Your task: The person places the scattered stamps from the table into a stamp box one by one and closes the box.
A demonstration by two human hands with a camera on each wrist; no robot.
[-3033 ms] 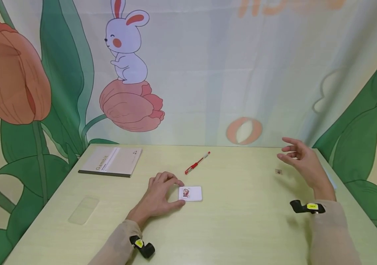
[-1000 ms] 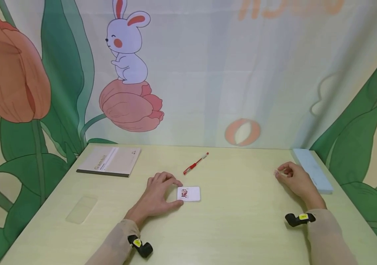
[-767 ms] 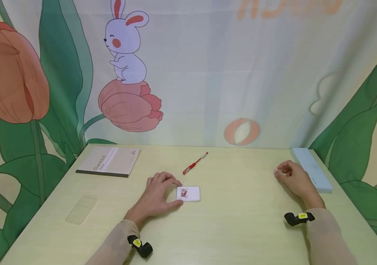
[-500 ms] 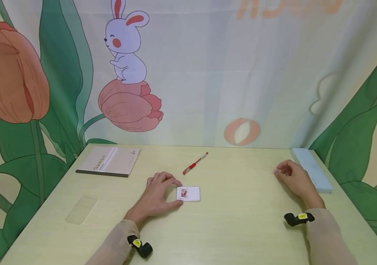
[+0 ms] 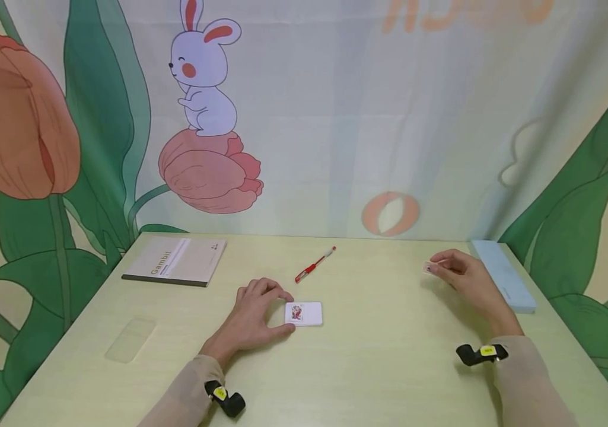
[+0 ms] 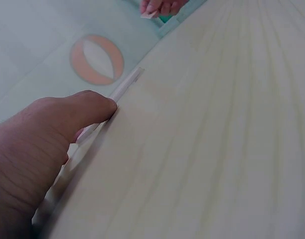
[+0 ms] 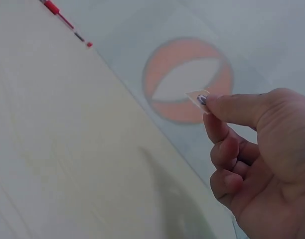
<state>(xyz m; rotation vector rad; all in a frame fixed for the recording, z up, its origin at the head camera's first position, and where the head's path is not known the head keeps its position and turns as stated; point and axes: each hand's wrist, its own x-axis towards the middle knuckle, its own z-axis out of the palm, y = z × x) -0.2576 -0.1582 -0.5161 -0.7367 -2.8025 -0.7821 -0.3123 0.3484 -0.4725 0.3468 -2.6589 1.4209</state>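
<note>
My left hand (image 5: 252,317) grips the left end of a thin white rectangular block (image 5: 312,314), thumb on its near edge and a finger on its far edge. The block lies flat on the table and bears a small square red-and-white picture (image 5: 296,312). From the left wrist view the same block (image 6: 126,85) appears edge-on beside the thumb. Over the right side of the table, my right hand (image 5: 469,281) pinches a small square picture sticker (image 5: 428,268) between thumb and forefinger. In the right wrist view the sticker (image 7: 196,96) has a dark figure, partly covered by the thumb.
A red pen (image 5: 314,265) lies beyond the left hand. At the back left is a beige notebook (image 5: 175,258), and a clear rectangular case (image 5: 131,339) lies nearer. A long light-blue box (image 5: 502,276) stands along the right edge. A printed curtain (image 5: 314,118) hangs behind.
Starting raised and empty, my right hand came down to the small sticker on the table, pinched it, and has now lifted it slightly leftward. The left hand stays on the white block.
</note>
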